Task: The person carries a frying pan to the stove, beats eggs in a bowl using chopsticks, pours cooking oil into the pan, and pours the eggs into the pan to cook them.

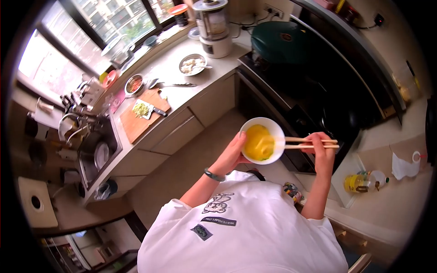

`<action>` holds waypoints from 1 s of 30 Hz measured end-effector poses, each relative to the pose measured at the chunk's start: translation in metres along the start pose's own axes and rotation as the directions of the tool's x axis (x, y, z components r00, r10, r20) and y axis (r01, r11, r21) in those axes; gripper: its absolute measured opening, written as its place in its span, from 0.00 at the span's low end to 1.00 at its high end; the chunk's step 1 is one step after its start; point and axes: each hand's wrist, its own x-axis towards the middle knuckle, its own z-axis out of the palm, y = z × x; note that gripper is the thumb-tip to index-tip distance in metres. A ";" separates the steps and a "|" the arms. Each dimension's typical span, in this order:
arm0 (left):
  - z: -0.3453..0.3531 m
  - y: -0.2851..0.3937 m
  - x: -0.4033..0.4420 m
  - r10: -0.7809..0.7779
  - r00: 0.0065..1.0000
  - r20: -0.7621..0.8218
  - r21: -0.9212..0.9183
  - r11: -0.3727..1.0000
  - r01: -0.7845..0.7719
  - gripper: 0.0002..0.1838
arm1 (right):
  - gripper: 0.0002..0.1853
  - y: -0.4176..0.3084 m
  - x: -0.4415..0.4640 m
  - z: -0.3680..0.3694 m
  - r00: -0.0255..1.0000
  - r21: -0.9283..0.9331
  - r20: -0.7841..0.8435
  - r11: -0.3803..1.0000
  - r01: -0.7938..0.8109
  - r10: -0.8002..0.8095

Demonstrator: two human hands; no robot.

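My left hand (233, 154) grips a white bowl (280, 144) by its left side and holds it in front of my chest. Beaten egg (259, 143), yellow with a bit of green at its lower edge, lies in the bowl. In my right hand (320, 149) is a pair of wooden chopsticks (298, 143), held level and slightly apart. Their tips reach over the bowl's right rim toward the egg. A dark bracelet circles my left wrist.
A wok (341, 123) sits on the dark stove at right, near a green lidded pan (280, 41). On the left counter are a cutting board (132, 123) with chopped greens and a knife (159, 111), a bowl of rice (192, 64) and a sink (116, 136). Oil bottles (357, 183) stand at right.
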 end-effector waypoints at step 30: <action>0.007 0.006 0.000 -0.012 1.000 -0.014 -0.002 1.000 0.012 0.34 | 0.13 0.022 0.016 0.004 0.999 0.059 0.051 0.998 0.004 -0.007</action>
